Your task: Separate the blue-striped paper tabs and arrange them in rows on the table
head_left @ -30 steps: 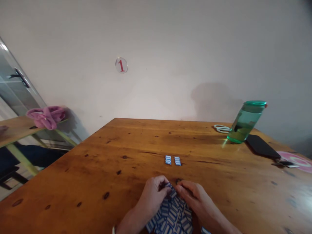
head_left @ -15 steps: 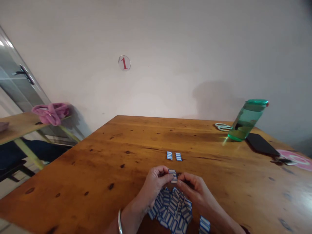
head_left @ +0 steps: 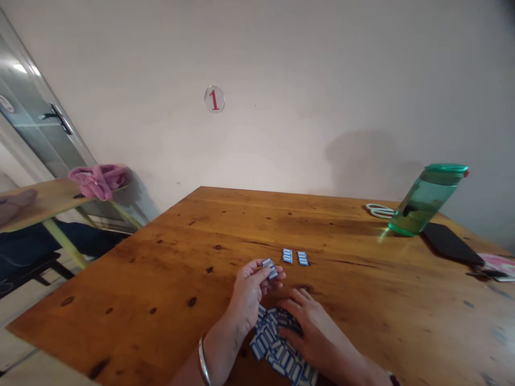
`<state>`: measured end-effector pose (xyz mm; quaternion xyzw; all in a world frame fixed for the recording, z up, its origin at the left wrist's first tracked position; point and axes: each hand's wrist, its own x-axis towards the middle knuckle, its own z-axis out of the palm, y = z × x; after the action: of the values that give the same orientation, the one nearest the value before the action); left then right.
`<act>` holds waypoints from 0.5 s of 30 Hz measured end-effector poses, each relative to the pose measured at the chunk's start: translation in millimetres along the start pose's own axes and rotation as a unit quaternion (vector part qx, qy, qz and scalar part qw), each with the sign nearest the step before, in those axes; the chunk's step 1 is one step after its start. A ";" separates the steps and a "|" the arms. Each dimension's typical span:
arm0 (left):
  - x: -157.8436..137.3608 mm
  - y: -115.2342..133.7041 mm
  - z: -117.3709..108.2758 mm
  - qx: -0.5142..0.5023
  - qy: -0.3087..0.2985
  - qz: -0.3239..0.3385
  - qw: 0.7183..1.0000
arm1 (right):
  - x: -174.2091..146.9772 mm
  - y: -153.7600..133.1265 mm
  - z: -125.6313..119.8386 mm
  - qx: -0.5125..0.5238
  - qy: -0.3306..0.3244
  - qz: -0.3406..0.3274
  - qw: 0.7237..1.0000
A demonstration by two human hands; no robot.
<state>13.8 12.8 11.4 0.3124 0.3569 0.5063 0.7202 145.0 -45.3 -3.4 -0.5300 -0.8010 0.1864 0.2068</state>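
Note:
My left hand (head_left: 251,287) is raised just beyond the pile, pinching a small blue-and-white striped card (head_left: 269,267) between thumb and fingers; whether more than one card is in it I cannot tell. Below lies a loose pile of the same striped cards (head_left: 269,336) on the wooden table. My right hand (head_left: 308,321) rests over the right side of this pile with fingers apart, hiding part of it. Farther out, two striped pieces sit side by side, a left one (head_left: 287,255) and a right one (head_left: 302,258).
A green water bottle (head_left: 428,201) stands at the right beside a black phone-like slab (head_left: 450,244) and a coiled white cable (head_left: 379,210). Keys (head_left: 485,273) lie at the right edge. A pink cloth (head_left: 97,179) hangs on another table (head_left: 44,206) at the left.
My left hand has moved up and left with the card. The right hand has left the card and come down onto the pile. The view has swung slightly left.

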 end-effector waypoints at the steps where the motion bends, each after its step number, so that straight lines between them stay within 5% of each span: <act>1: 0.0 0.3 0.0 -0.004 0.003 -0.004 1.000 | 0.1 0.7 0.7 -0.008 -0.007 0.004 1.000; 10: -2.2 -0.6 1.6 -0.053 0.006 -0.050 0.997 | -1.8 2.9 1.7 -0.002 -0.020 0.038 0.999; 15: -2.7 -2.6 1.8 -0.033 -0.016 -0.050 0.998 | -1.8 2.8 1.8 0.056 0.034 0.029 0.997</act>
<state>16.0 9.3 10.8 0.2785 0.3440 0.4762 0.7598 146.9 -46.1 -6.6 -0.5470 -0.7659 0.2190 0.2575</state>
